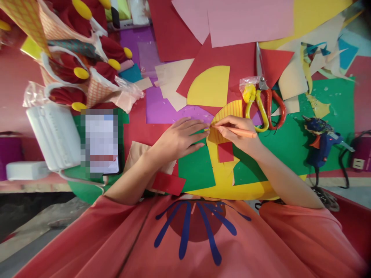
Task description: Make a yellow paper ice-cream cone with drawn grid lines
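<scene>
In the head view my right hand (pixel 239 133) grips an orange marker (pixel 242 132), its tip on a yellow quarter-circle piece (pixel 228 111) drawn with orange stripes. My left hand (pixel 182 137) lies flat with fingers stretched out, fingertips at the left edge of that striped piece. Just beyond it rests a plain yellow quarter-circle (pixel 210 87). A small red paper rectangle (pixel 225 152) sits below my right hand. Scissors (pixel 262 83) with one yellow and one red handle lie to the upper right of my right hand.
A blue glue gun (pixel 320 148) rests at the right. At the left are a phone (pixel 101 143), a white power strip (pixel 55 135) and several paper cones (pixel 100 87) with dark red filling. Pink sheets (pixel 249 21) and paper scraps (pixel 315 61) cover the far side.
</scene>
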Demonstrator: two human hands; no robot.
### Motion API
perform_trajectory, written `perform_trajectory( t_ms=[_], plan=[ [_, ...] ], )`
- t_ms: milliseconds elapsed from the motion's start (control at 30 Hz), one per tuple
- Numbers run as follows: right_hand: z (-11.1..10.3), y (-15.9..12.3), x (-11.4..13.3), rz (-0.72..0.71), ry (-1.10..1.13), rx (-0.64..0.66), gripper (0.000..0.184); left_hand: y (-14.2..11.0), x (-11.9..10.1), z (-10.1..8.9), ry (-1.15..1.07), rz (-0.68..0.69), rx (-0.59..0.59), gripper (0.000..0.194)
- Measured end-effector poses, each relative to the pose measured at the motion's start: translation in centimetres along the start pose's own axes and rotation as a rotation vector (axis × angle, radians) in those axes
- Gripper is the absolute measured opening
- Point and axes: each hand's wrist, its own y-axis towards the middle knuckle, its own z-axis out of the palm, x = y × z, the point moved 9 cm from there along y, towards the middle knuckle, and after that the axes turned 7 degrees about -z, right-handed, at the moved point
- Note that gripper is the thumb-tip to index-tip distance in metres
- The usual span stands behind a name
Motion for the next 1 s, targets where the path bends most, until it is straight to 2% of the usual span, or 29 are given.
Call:
perform_trajectory(
  t_ms=[233,367,700,1000],
  plan=[
    [0.2,0.0,-0.2,0.054,0.022,0.065,0.017,-0.1,0.1,0.1,0.000,-0.001,0.005,0.035],
    [0.3,-0.1,-0.9,0.116,0.106,0.040,0.020,-0.1,0.2,0.2,0.005,-0.014,0.010,0.034],
    [-0.2,-0.2,-0.2,0.023,0.046,-0.027,0.019,0.0,0.0,0.0,0.001,0.005,-0.008,0.033],
    [0.3,-0.2,-0.1,0.022,-0.004,0.043,0.021,-0.1,0.0,-0.1,0.001,0.004,-0.015,0.034]
  ],
)
